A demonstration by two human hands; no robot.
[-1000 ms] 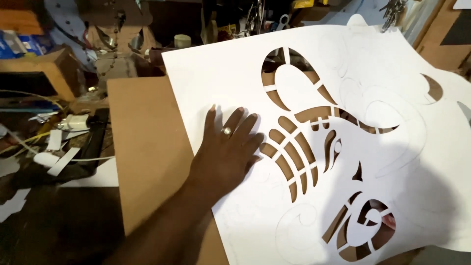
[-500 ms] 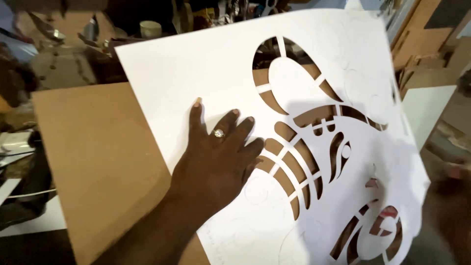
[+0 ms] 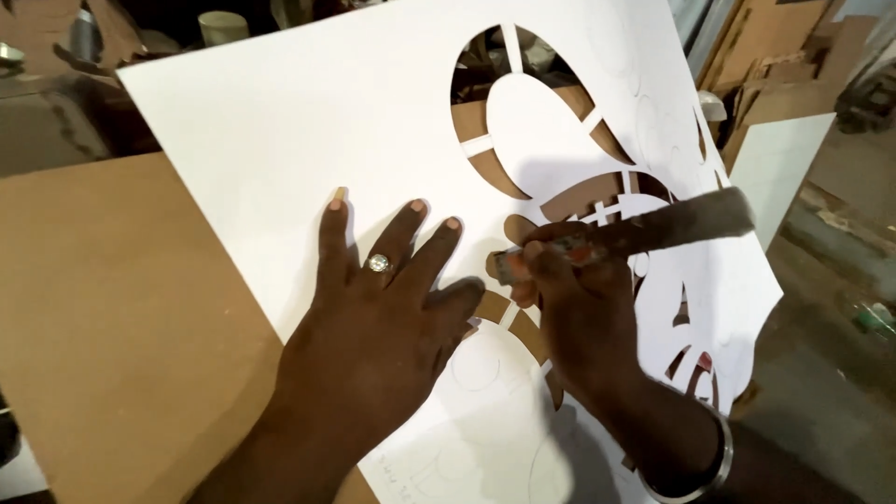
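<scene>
Stencil [image 3: 308, 140]: large white sheet w/ cut-out pattern, lying on brown board [image 3: 121, 336], which sits on the worktop. All positions below ref. the stencil.

L hand [image 3: 373, 327]: flat on the sheet near its lower-middle, fingers spread wide, palm down, gripping nothing; ring on one finger. It sits just left of the cut-outs, touching the sheet.

R hand [image 3: 579, 317]: over the cut-out zone, just right of the L hand, fingers wrapped tight around a tool [image 3: 653, 229]. Tool is long, dark, w/ reddish section near the grip; motion-blurred, so type can't be told. Its near end is at the edge of an opening; contact w/ sheet not confirmable. Bangle on R wrist.

Assessment, step in hand: working a cut-out edge while the sheet is pinned.
- Keep L palm pressure close to the work point; thin bridges btwn openings look liable to lift or tear.
- Keep L fingertips out of the tool path; thumb is near it.
- Short, controlled strokes along the edge, sheet kept flat on board.

Beyond the sheet's far edge: clutter, a pale cup [image 3: 222, 26], stacked boards at far right.
</scene>
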